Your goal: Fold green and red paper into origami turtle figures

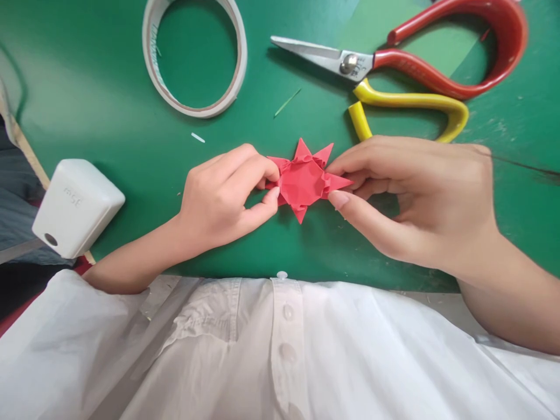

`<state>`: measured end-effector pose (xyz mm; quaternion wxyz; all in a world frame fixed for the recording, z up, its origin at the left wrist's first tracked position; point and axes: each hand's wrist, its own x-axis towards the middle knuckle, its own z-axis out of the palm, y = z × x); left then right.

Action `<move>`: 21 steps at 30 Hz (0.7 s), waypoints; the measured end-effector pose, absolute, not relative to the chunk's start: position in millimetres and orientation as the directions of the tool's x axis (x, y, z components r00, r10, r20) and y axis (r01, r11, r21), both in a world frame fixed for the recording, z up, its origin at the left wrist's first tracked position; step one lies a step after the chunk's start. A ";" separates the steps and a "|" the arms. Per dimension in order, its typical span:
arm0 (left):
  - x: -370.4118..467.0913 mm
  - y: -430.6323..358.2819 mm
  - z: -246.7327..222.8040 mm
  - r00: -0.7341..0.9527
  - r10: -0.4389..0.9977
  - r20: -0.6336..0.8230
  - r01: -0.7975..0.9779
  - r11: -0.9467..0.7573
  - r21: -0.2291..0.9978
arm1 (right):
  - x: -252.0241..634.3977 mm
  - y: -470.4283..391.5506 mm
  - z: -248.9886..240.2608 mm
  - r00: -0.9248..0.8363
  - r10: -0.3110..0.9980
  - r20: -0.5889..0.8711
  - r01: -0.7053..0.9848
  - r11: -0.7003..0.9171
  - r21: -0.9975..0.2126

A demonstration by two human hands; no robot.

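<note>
Between my two hands is a red folded paper star [301, 182], with several pointed tips around a flat middle. My left hand [230, 195] pinches its left side between thumb and forefinger, hiding part of the points there. On the right, the thumb and fingers of my right hand [420, 195] close on the right-hand points. Just beyond my right hand lie scissors [350, 63] with one red and one yellow handle; the hand covers a bit of the yellow one.
A roll of white tape [240, 58] lies flat at the back left of the green table [271, 251]. A white plastic block [79, 204] is at the left edge. A light green sheet [371, 26] lies under the scissors. Small paper scraps [198, 137] are scattered about.
</note>
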<state>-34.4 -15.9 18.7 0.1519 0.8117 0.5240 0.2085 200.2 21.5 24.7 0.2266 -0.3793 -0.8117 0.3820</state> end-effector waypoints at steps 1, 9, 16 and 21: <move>-34.6 -16.0 18.6 0.366 0.914 0.178 0.786 -0.406 0.467 | 200.3 21.7 24.8 -0.604 0.793 0.082 0.450 0.424 -0.786; -34.6 -15.7 17.1 0.375 0.900 0.221 0.783 -0.436 0.445 | 196.8 17.8 26.5 -0.548 0.836 0.022 0.515 0.359 -0.778; -38.7 -15.7 12.7 0.435 0.869 0.236 0.750 -0.495 0.440 | 198.0 17.4 23.7 -0.556 0.831 0.014 0.574 0.397 -0.716; -40.5 -15.4 12.9 0.477 0.838 0.266 0.750 -0.545 0.375 | 198.0 21.2 21.2 -0.573 0.814 0.095 0.532 0.457 -0.713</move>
